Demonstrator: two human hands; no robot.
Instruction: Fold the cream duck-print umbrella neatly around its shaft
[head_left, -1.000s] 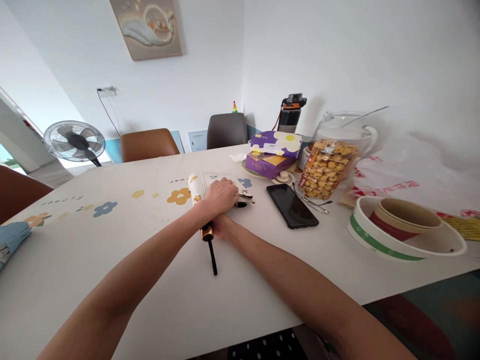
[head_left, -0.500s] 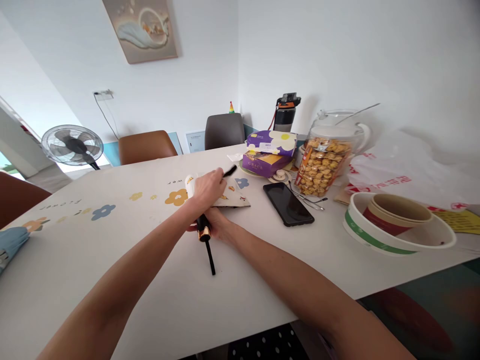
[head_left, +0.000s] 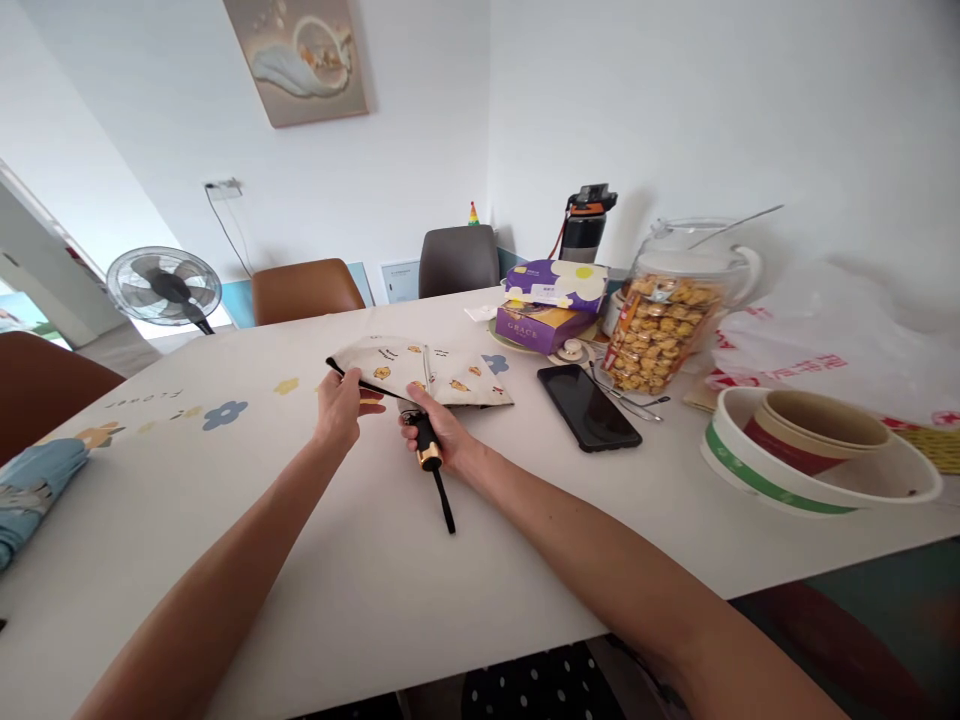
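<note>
Lying mid table (head_left: pixel 225 560): half-folded umbrella (head_left: pixel 450 378), long axis running from near edge toward far edge. Right hand (head_left: pixel 450 435) clenched round its black handle (head_left: pixel 429 452); left hand (head_left: pixel 339 410) just beside, pinching the canopy's left edge.

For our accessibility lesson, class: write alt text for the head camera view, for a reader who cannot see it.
A person's right hand grips the black handle of a cream folding umbrella on a white table while the left hand pinches its canopy edge. A black phone, a snack jar and purple boxes sit to the right.
</note>
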